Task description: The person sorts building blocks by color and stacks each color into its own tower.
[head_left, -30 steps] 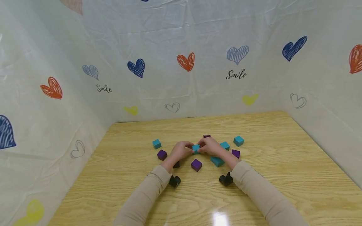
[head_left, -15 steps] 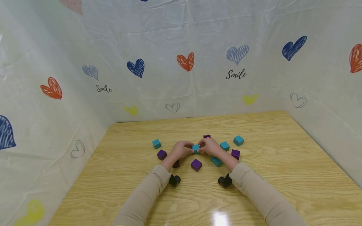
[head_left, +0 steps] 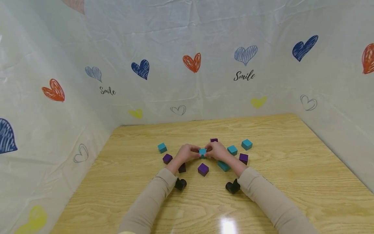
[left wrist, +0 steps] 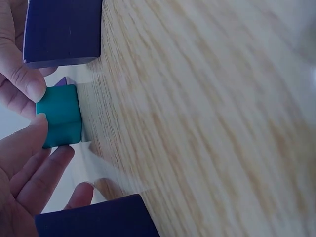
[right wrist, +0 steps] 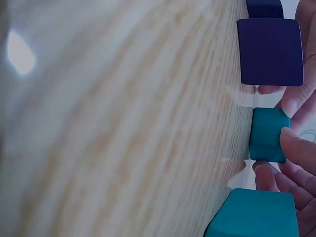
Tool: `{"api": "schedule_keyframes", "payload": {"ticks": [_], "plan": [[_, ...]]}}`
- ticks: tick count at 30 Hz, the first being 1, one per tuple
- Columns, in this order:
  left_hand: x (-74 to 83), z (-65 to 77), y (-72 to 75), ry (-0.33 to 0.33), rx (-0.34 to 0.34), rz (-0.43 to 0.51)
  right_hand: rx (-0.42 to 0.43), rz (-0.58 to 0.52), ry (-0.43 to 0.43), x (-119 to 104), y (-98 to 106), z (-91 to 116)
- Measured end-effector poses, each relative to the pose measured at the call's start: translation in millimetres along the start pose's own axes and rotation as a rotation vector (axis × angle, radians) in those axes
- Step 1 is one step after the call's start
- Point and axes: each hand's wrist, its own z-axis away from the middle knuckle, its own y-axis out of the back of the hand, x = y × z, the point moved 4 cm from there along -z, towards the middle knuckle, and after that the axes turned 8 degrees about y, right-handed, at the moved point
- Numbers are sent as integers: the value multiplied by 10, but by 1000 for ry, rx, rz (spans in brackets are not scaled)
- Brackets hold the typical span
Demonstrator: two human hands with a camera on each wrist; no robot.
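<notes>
A teal cube [head_left: 203,153] sits on the table between my two hands near the middle of the head view. From its left side, my left hand [head_left: 187,154] pinches it, the thumb [left wrist: 27,140] on the near face. My right hand [head_left: 216,151] grips the opposite side, and its thumb [right wrist: 298,148] lies against the same near face. In the head view the fingers overlap the cube's sides. Nearer to me stands a purple cube [head_left: 203,169], and a larger teal block [head_left: 224,165] lies partly under my right wrist.
Left of my hands are another teal cube [head_left: 162,148], a purple cube [head_left: 167,158] and a dark purple block [head_left: 182,167]. On the right stand two teal blocks [head_left: 246,144] and a purple one [head_left: 243,158]. Another purple block [head_left: 214,140] shows behind my right hand.
My right forearm has shifted slightly, showing more of the purple block beside it. Both hands keep their hold on the teal cube, which stays in place.
</notes>
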Motion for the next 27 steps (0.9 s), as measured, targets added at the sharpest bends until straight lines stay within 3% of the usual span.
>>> {"api": "schedule_keyframes", "payload": {"ticks": [9,16,21,27], "plan": [[25,-5,10,3,-22,10,-26,124,26,-52,34,23],[6,-13,19,11,-37,15,15,194,104,-134,522,116],[-21,-25,13,4,-29,28,-40,245,149,20,842,204],[-15,-11,7,7,-38,32,-122,310,200,294,938,347]]}}
